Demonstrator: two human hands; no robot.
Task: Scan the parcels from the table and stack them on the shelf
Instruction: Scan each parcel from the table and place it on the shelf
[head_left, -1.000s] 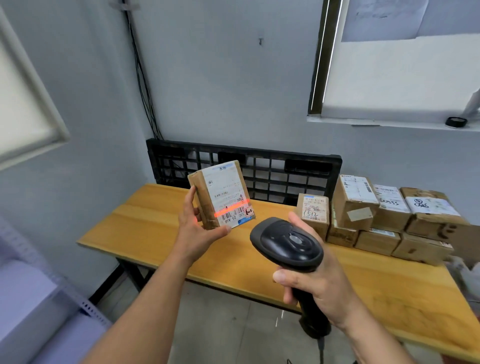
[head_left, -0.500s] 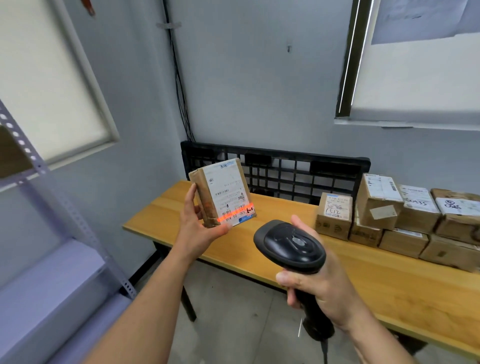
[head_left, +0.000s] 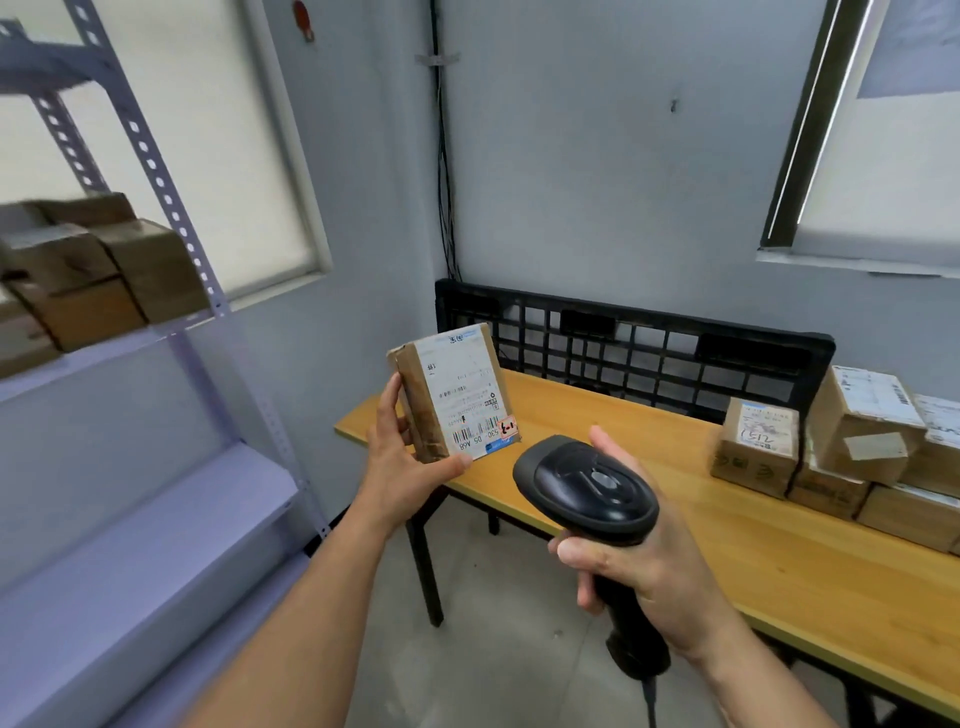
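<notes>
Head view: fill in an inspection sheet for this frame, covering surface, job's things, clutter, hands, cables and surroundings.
Surface: wooden table, stacked parcels at its right end.
Job's things: held parcel upright, label facing the camera; scanner pointing toward it; blurred shelved parcels on the grey shelf.
Clutter: black grid pallet upright behind the table.
Hands: left hand grips the held parcel; right hand grips the scanner handle.
Cables: black wall cables run down the corner; scanner cord hangs below.
Surroundings: grey walls, window with blind.
</notes>
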